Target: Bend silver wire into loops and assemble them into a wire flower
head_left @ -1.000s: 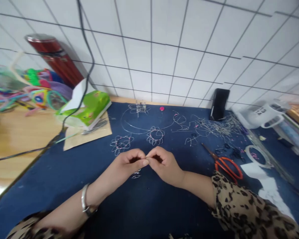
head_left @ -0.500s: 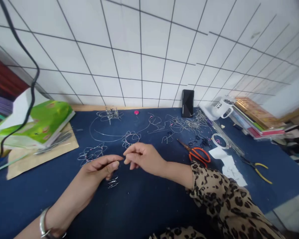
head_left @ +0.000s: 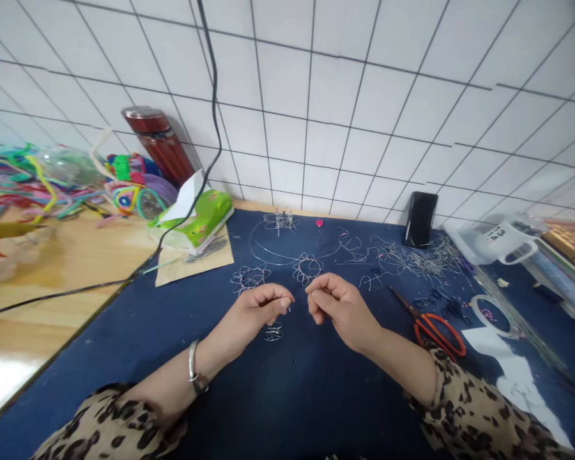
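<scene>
White tiles (head_left: 335,83) back a blue mat (head_left: 268,409), dark enough, it seems, to make thin silver wire stand out. Left of the scissors (head_left: 418,314), the left hand (head_left: 249,316) pinches thumb to forefinger on what looks like a wire end (head_left: 289,309), a grip that suits so slim a piece. A coil (head_left: 273,331) shows just below that hand; whether it joins the wire end cannot be told. Nearer the scissors, the right hand (head_left: 342,313) hangs apart from the left, fingers curled; I cannot tell whether it grips anything. Two wire flowers (head_left: 308,268) lie left of the scissors, beyond the hands, probably to keep them clear of the fingers. A wire pile (head_left: 421,255) sits behind the scissors. Right of them, a white ring (head_left: 476,311) surrounds pink beads (head_left: 487,314), likely so they cannot roll off. The scissors' handles run up to the right sleeve (head_left: 474,402), perhaps for easy reach.
</scene>
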Demonstrator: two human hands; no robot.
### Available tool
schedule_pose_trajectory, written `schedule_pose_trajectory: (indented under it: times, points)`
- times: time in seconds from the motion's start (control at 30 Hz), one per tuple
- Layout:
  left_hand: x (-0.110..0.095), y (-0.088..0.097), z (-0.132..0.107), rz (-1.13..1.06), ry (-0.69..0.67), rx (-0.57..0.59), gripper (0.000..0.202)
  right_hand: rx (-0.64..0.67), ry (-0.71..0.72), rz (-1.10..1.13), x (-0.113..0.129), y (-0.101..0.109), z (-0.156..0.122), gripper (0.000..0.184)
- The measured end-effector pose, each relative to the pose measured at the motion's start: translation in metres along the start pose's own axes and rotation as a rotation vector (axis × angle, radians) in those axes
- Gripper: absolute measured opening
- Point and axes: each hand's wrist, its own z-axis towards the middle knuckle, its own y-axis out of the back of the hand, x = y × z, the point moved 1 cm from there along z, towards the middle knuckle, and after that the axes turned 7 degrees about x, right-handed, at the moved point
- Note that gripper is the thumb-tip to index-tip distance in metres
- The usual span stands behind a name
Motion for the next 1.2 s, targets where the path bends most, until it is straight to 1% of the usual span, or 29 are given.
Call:
schedule_pose_trajectory:
  times: [0.17,0.33,0.53,0.7,0.9,1.0,1.07,1.13,1.2]
  points:
    - [-0.002,-0.001,-0.002,0.038,0.009,0.059,0.017,0.017,0.003,-0.132,-0.004,0.001,0.0,0.009]
    - [-0.005,-0.001,-0.002,0.094,0.005,0.063,0.015,0.017,-0.007,-0.263,-0.005,0.003,0.001,0.011]
    - [-0.006,-0.001,-0.002,0.129,0.017,0.078,0.015,0.024,-0.029,-0.307,-0.004,0.003,0.0,0.012]
    - [-0.004,-0.002,-0.002,0.153,0.002,0.069,0.016,0.032,-0.058,-0.358,-0.013,0.004,0.002,0.018]
    - [0.003,-0.002,-0.002,0.193,0.02,0.027,0.018,-0.014,-0.052,-0.707,-0.019,0.007,0.002,0.019]
    - [0.007,-0.003,-0.003,0.217,0.01,0.026,0.018,0.064,0.019,-0.923,-0.019,0.006,0.001,0.022]
    - [0.01,-0.004,-0.003,0.225,0.017,0.025,0.018,0.121,0.074,-1.026,-0.02,0.004,0.001,0.026]
    - [0.012,-0.005,-0.003,0.2,0.025,0.019,0.018,0.156,0.108,-1.071,-0.023,0.003,0.0,0.027]
    - [0.013,-0.006,-0.002,0.161,0.035,0.024,0.019,0.168,0.124,-1.076,-0.025,0.002,-0.001,0.025]
